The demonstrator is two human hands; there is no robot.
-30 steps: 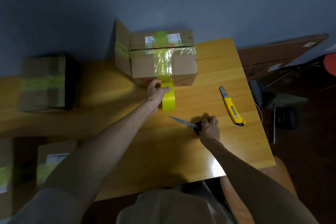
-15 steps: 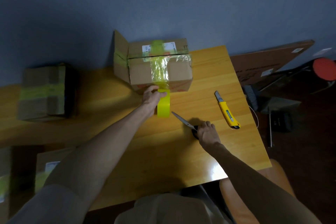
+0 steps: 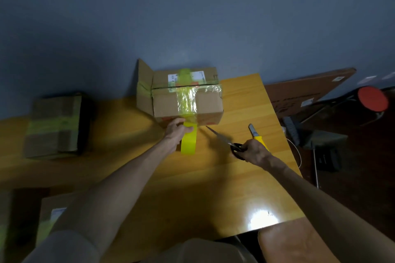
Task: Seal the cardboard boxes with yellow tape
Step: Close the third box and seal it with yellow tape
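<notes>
Left hand: I see my left hand (image 3: pixel 176 132) gripping the yellow tape roll (image 3: pixel 189 142), which stands on edge just in front of the cardboard box (image 3: pixel 209 104); a strip runs from the roll up the box's front face.
Right hand: my right hand (image 3: pixel 254 152) is clenched round the black handles of the scissors (image 3: pixel 224 139), blades pointing at the strip.
Box: at the desk's (image 3: pixel 235 188) far edge, left flap standing open.
Others: a utility knife (image 3: pixel 255 134) lies partly behind my right hand; a second taped box (image 3: pixel 54 126) sits toward the far left.
</notes>
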